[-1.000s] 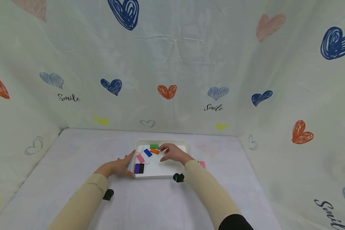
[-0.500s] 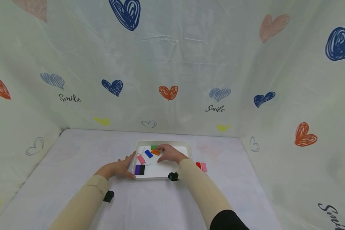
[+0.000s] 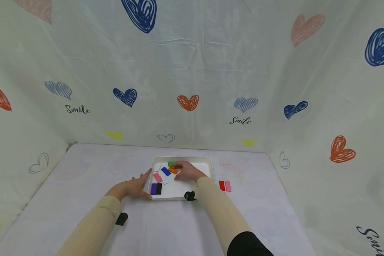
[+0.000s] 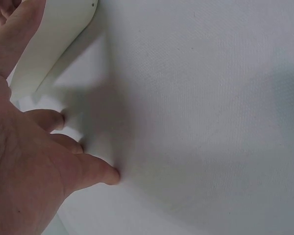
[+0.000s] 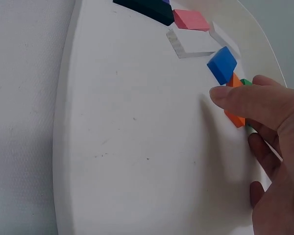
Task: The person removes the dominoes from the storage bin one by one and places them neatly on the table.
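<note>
A shallow white tray (image 3: 176, 192) lies on the table. My left hand (image 3: 132, 187) touches its left side with spread fingers, thumb at the near corner. In the left wrist view, several of its fingers rest beside the tray wall (image 4: 59, 39). Inside the tray, my right hand (image 3: 188, 170) reaches over an orange block (image 5: 237, 115) and a green block (image 3: 171, 164), which its fingers partly hide. The thumb is straight and no pinch shows. Left of these lie a blue block (image 5: 222, 65), a pink block (image 3: 158, 177) and white blocks (image 5: 193, 43).
A purple block (image 3: 153, 189) and a black block (image 3: 159, 189) lie side by side in the tray's near left corner. On the table right of the tray are a red block (image 3: 222, 185) and another pink block (image 3: 228, 186). A heart-printed curtain (image 3: 211, 81) stands behind.
My right hand has moved slightly left, toward the orange and green blocks, uncovering the red block by the tray. The left hand has stayed at the tray's left side.
</note>
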`<state>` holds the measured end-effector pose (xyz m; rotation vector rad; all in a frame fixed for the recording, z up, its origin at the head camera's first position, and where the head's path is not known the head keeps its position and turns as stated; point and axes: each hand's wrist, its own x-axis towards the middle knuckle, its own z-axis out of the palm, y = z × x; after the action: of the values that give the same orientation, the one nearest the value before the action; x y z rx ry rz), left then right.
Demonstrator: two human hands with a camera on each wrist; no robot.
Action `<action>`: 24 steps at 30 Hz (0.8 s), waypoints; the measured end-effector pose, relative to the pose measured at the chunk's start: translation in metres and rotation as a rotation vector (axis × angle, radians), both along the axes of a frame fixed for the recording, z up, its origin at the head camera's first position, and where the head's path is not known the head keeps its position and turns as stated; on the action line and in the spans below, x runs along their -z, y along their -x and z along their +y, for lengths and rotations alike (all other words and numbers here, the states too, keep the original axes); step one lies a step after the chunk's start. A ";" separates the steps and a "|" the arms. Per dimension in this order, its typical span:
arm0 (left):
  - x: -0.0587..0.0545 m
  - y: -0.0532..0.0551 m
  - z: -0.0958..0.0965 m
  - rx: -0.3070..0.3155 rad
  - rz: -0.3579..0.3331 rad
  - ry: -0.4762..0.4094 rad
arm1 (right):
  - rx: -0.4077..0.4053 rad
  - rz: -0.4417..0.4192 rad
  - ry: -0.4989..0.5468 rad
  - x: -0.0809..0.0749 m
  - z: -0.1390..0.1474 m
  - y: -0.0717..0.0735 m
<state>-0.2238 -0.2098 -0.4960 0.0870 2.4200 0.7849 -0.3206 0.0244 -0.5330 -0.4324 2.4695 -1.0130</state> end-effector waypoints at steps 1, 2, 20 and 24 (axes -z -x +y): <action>0.000 0.000 0.000 0.000 0.001 0.002 | -0.002 -0.001 -0.001 -0.001 0.000 0.000; -0.001 0.000 0.000 -0.001 0.002 0.003 | -0.001 -0.002 -0.001 -0.001 0.000 -0.001; -0.003 0.000 0.001 -0.008 -0.007 0.004 | 0.040 0.047 -0.009 0.006 -0.005 -0.001; -0.002 0.000 0.001 0.002 0.000 0.005 | 0.029 0.064 -0.020 0.002 -0.006 -0.003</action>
<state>-0.2236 -0.2086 -0.4936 0.0869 2.4216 0.7777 -0.3175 0.0184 -0.5348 -0.4299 2.5474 -0.9998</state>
